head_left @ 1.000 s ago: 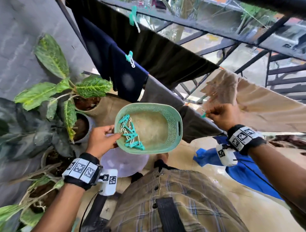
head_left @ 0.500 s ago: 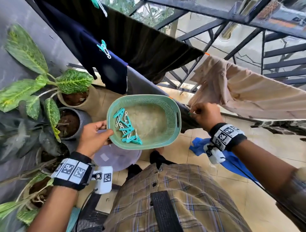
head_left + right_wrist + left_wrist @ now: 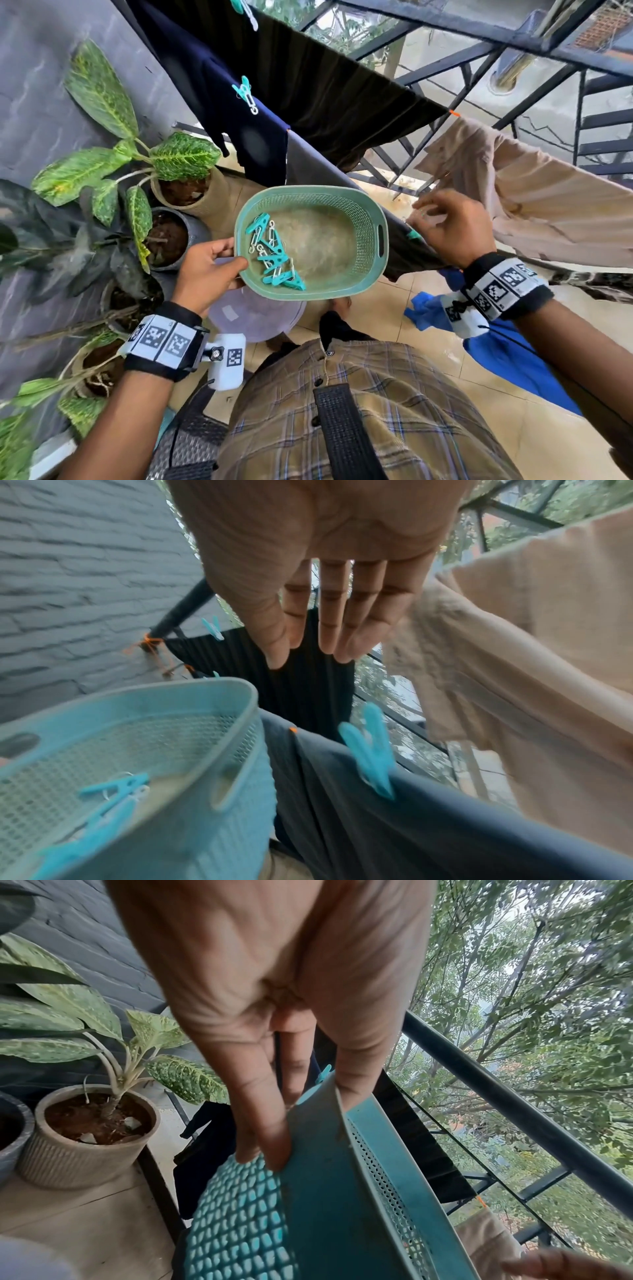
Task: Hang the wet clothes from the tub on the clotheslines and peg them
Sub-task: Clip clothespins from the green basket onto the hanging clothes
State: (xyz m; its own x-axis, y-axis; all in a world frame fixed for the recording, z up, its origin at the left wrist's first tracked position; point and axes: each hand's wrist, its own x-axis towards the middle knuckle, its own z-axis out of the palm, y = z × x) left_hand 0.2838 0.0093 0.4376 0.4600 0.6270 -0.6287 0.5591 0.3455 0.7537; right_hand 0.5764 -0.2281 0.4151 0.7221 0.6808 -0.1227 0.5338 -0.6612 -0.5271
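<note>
The left hand grips the rim of the green basket, which holds several teal pegs. The right hand hovers with relaxed fingers, holding nothing, just above a peg clipped on the grey cloth on the clothesline.

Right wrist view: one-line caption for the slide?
Open right hand above a teal peg clipped on grey cloth, peg basket alongside.

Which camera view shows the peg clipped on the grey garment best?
The right wrist view: the peg stands large on the grey garment, unobscured. The head view shows only a sliver beside the right hand. The left wrist view shows none.
</note>
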